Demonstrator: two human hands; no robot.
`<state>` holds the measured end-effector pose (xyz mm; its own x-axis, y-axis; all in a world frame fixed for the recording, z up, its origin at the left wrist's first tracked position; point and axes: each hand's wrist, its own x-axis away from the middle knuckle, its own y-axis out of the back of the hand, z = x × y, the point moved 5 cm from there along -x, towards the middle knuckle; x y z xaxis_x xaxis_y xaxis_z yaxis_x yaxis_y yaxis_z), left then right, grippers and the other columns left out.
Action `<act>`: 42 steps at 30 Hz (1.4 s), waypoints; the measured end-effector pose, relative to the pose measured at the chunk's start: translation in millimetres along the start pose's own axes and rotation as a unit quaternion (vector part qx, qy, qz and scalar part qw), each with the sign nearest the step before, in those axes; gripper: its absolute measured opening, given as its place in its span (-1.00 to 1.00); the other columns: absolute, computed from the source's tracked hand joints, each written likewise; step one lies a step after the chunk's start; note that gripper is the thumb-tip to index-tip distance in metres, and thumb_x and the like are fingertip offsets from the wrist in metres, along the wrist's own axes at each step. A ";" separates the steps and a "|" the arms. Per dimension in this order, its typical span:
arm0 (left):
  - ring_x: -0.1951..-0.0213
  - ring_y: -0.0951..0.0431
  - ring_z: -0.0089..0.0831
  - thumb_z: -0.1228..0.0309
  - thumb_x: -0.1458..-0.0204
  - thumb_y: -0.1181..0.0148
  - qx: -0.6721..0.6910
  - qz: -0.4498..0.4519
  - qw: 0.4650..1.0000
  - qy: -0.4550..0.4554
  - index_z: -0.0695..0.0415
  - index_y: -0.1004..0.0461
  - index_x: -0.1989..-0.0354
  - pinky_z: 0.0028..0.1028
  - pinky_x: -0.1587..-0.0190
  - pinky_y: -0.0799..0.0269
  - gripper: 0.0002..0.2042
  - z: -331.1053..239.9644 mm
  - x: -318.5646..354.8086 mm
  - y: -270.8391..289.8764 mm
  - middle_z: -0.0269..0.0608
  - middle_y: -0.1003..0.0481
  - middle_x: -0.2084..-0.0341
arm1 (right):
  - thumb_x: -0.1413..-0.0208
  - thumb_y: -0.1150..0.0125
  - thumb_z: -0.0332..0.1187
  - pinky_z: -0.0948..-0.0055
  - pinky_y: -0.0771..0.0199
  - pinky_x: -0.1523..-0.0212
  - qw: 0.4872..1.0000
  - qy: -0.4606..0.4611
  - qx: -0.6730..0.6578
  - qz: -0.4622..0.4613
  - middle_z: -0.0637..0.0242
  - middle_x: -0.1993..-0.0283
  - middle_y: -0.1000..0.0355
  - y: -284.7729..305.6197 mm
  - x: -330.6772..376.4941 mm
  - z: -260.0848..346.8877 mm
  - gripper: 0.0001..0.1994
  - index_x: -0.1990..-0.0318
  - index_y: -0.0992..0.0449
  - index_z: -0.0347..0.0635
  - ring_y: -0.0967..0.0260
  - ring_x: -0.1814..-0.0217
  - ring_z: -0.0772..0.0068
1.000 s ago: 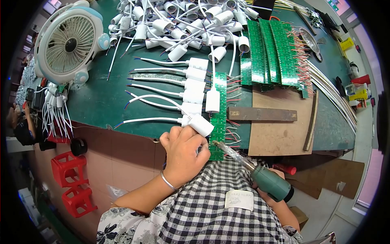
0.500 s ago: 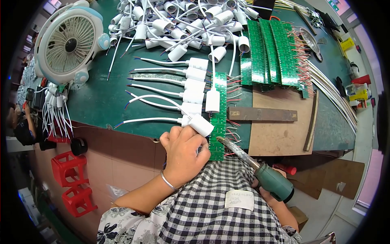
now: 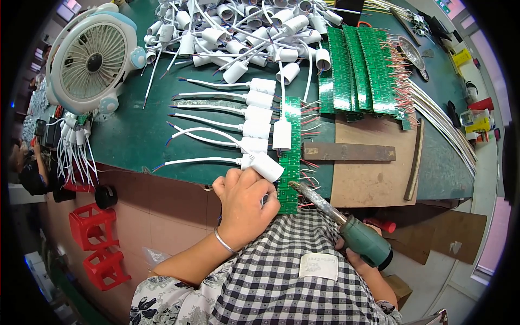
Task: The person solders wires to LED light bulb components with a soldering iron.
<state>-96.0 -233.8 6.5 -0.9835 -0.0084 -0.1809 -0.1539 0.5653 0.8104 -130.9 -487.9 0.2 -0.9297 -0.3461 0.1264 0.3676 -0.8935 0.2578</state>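
Observation:
My left hand is closed at the table's front edge, against the left side of a long green circuit board strip. Its curled fingers mostly hide a small item. My right hand is wrapped around the green handle of a soldering iron, whose dark tip rests at the strip's near part. Red and white wires stick out along the strip's right side. A white lamp holder lies on the strip with its cable pointing away. Another white lamp holder lies tilted just beyond my left fingers.
Several cabled lamp holders line the strip's left side. Behind them is a heap of more. Stacked green boards stand right of it, beyond a brown bar on cardboard. A fan occupies the far left.

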 end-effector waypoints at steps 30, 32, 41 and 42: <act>0.05 -0.26 -0.21 0.34 0.32 -0.33 0.029 0.002 0.999 -0.046 0.01 -0.46 0.23 -0.20 0.00 -0.02 -0.63 20.6 17.6 8.6 -0.29 -0.36 0.18 | 0.02 -0.21 0.10 0.54 -0.33 0.36 0.990 -0.082 -0.096 -0.064 0.26 0.47 -0.40 2.8 13.9 -26.8 -0.34 -0.03 -0.32 -0.34 -0.34 0.42 0.47; 0.03 -0.27 -0.16 0.37 0.36 -0.35 -0.014 0.012 0.998 -0.054 0.03 -0.43 0.19 -0.20 -0.01 -0.03 -0.56 22.3 19.8 4.4 -0.24 -0.36 0.16 | 0.00 -0.20 0.07 0.55 -0.33 0.37 0.989 -0.078 -0.102 -0.075 0.26 0.47 -0.39 -0.7 12.4 -26.6 -0.35 -0.03 -0.31 -0.36 -0.33 0.43 0.47; 0.18 -0.41 -0.37 0.48 0.43 -0.26 -0.043 0.042 0.988 -0.144 0.05 -0.42 0.31 -0.22 0.04 -0.08 -0.64 11.6 24.0 16.6 -0.36 -0.44 0.33 | -0.02 -0.19 -0.07 0.48 -0.37 0.44 0.970 -0.003 -0.199 -0.137 0.17 0.22 -0.38 6.9 7.3 -18.1 -0.42 -0.02 -0.28 -0.40 -0.34 0.46 0.42; 0.26 -0.42 -0.46 0.45 0.24 -0.19 -0.101 0.061 0.978 -0.169 -0.01 -0.43 0.32 -0.32 0.04 -0.11 -0.77 -0.2 19.0 26.5 -0.43 -0.44 0.34 | -0.02 -0.18 -0.09 0.47 -0.39 0.44 0.966 -0.006 -0.213 -0.150 0.16 0.15 -0.36 9.4 8.4 -20.6 -0.44 -0.02 -0.27 -0.40 -0.35 0.46 0.42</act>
<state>-118.9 -219.1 24.6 -0.9129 0.3426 -0.2220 -0.0864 0.3693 0.9253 -135.7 -505.2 -16.1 -0.9916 -0.0522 0.1185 0.0363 -0.9906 -0.1318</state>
